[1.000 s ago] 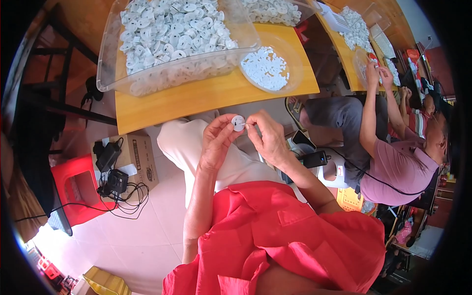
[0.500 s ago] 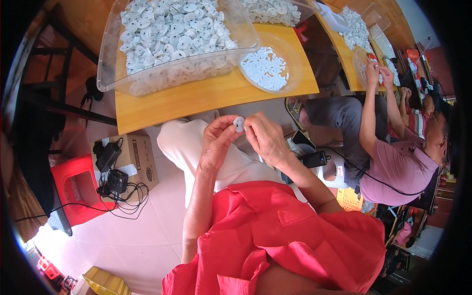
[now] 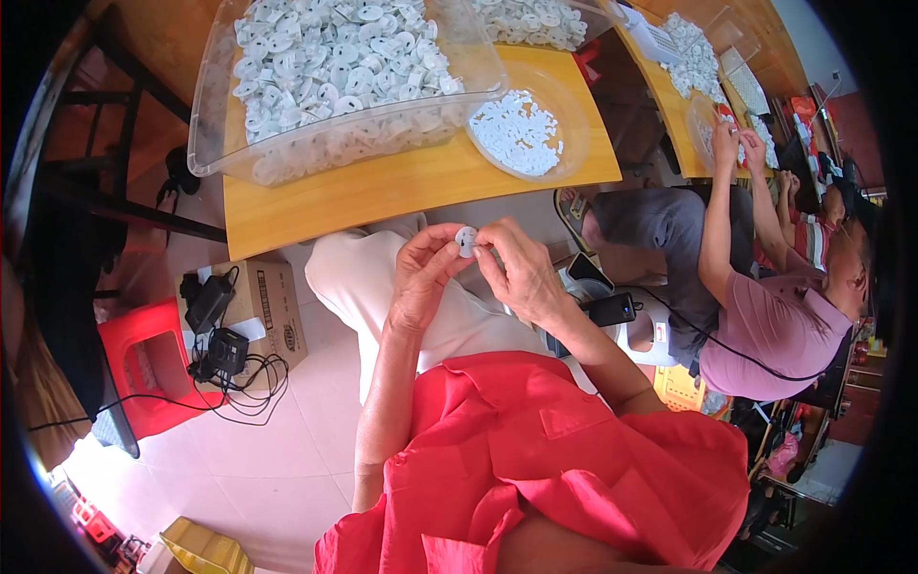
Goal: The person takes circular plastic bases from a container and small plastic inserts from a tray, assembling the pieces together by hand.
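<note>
In front of my lap, my left hand pinches a small round white plastic disc with dark slots by its left edge. My right hand is closed, its thumb and forefinger meeting at the disc's right edge. Any tiny part between those fingertips is too small to make out. Ahead on the wooden table, a large clear plastic bin is heaped with similar white discs. To its right, a round clear bowl holds many tiny white pieces.
At left, a cardboard box bears black power adapters with tangled cables, beside a red stool. A co-worker in a pink shirt handles parts at another table on the right. A yellow crate lies lower left.
My right fingers have shifted slightly at the disc's right edge, the thumb now more visible against it. The left hand still holds the disc in nearly the same place.
</note>
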Action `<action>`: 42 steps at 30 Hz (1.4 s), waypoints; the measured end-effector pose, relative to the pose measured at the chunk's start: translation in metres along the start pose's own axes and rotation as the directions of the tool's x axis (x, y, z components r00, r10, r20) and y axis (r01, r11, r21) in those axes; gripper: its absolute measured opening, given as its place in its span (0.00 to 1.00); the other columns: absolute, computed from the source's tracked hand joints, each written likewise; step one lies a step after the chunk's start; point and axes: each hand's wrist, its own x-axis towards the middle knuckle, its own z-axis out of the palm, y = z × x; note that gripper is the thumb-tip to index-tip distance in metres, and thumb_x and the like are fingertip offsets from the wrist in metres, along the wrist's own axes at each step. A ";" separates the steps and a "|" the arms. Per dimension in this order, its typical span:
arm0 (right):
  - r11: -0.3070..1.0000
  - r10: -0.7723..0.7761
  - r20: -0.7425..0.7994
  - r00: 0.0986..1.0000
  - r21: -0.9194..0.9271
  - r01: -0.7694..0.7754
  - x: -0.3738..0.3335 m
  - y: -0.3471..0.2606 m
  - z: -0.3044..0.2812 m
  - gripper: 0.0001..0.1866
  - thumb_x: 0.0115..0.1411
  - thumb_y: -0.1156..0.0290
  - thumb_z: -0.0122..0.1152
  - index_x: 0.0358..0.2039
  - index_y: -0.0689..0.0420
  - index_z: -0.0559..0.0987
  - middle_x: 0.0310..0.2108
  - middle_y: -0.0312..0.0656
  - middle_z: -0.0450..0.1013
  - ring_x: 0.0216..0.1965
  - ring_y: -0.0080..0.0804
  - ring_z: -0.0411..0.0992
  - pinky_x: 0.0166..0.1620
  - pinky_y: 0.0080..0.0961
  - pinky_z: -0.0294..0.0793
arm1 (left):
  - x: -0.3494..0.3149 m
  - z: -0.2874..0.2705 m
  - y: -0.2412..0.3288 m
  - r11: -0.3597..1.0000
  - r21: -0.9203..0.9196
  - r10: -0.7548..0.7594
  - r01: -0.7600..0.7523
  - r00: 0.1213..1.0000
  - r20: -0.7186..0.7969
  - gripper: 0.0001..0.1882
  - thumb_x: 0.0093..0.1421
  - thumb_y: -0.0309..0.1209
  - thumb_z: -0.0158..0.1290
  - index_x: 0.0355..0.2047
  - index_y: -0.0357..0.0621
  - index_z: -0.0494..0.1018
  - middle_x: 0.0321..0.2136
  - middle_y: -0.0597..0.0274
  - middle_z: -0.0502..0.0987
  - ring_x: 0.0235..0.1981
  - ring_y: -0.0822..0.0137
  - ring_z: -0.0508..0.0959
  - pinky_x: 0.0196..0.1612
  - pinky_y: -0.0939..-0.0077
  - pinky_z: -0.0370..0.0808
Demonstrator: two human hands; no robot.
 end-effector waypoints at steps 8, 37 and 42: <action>0.995 -0.058 0.018 0.998 -0.085 0.059 0.000 0.002 0.003 0.08 0.51 0.82 0.54 0.30 0.59 0.67 0.25 0.44 0.65 0.24 0.44 0.69 0.24 0.33 0.68 | -0.001 -0.001 -0.001 1.000 0.031 -0.004 0.004 1.000 -0.003 0.10 0.58 0.24 0.49 0.41 0.38 0.71 0.37 0.62 0.75 0.39 0.72 0.75 0.44 0.77 0.74; 1.000 0.021 0.023 1.000 0.002 -0.021 -0.002 0.006 0.001 0.06 0.52 0.80 0.53 0.28 0.60 0.66 0.24 0.44 0.64 0.23 0.46 0.68 0.24 0.36 0.67 | -0.002 0.001 -0.002 0.999 0.041 -0.014 0.015 1.000 -0.023 0.09 0.58 0.25 0.50 0.40 0.38 0.71 0.36 0.62 0.75 0.39 0.72 0.75 0.43 0.78 0.75; 0.999 0.015 0.070 0.997 -0.030 -0.013 -0.001 0.006 0.003 0.05 0.53 0.80 0.53 0.28 0.60 0.66 0.26 0.45 0.64 0.24 0.47 0.68 0.24 0.37 0.67 | -0.003 -0.001 -0.002 0.998 0.066 -0.012 0.013 1.000 -0.016 0.09 0.58 0.25 0.50 0.40 0.38 0.71 0.36 0.62 0.75 0.38 0.73 0.75 0.43 0.78 0.75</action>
